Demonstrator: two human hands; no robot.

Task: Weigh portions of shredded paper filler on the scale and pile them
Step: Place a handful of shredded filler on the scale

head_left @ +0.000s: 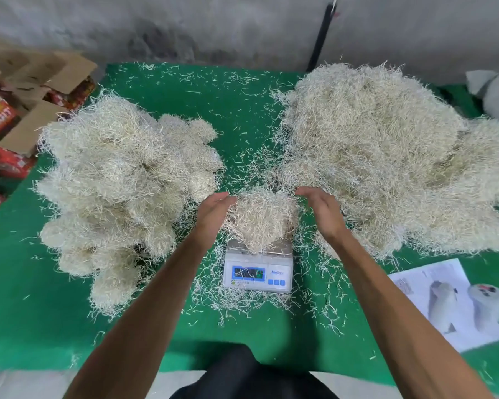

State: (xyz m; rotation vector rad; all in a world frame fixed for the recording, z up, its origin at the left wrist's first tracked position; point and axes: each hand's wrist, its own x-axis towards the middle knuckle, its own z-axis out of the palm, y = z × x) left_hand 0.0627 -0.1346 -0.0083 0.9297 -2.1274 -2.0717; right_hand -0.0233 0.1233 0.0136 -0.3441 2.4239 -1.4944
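Both forearms reach out from the near edge of the green table (pixel 41 326), one on each side of the scale (pixel 257 267), which sits near the middle with its display facing the person. On its platform rests a portion of shredded paper (pixel 261 217), bulging past the platform on every side. The left hand (pixel 215 210) lies flat-fingered against the portion's left flank, and the right hand (pixel 321 210) stands just beside its right flank with fingers straight and relaxed; whether it touches the strands I cannot tell. Neither hand pinches anything. Most likely they bracket the clump this way to shape it or to let it settle for a reading; the digits on the display are too blurred to read.

To the left sits a heap of rounded clumps (pixel 121 185), probably the weighed portions, and to the right the large loose supply heap (pixel 386 156). That split keeps weighed and unweighed apart, each within one hand's reach. Open cloth remains only in the far middle and along the near edge, strewn with stray strands. A printed sheet (pixel 444 303) lies near right, and cardboard boxes (pixel 26 110) crowd the far left edge.
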